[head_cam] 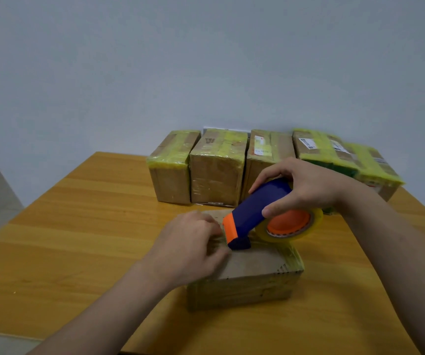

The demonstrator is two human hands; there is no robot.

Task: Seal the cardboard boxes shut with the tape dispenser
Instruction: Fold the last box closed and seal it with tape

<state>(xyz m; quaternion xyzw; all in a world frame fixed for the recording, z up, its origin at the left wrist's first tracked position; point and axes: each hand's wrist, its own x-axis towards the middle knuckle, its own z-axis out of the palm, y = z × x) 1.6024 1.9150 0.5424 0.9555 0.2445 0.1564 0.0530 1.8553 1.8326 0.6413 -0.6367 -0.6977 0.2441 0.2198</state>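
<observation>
Grip: right hand [301, 190] curled round the blue-and-orange plastic tape dispenser [260, 208], whose orange nose sits down on the small brown cardboard box [252, 267] below the grip; left hand [188, 247] rests on the box top just left of that nose, blurred. Pinching or pressing, cannot tell.

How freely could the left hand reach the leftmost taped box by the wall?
Probably yes: the left hand rests on the near cardboard box, with only bare tabletop between it and the leftmost taped box; the right hand holds the tape dispenser off to the side.
</observation>
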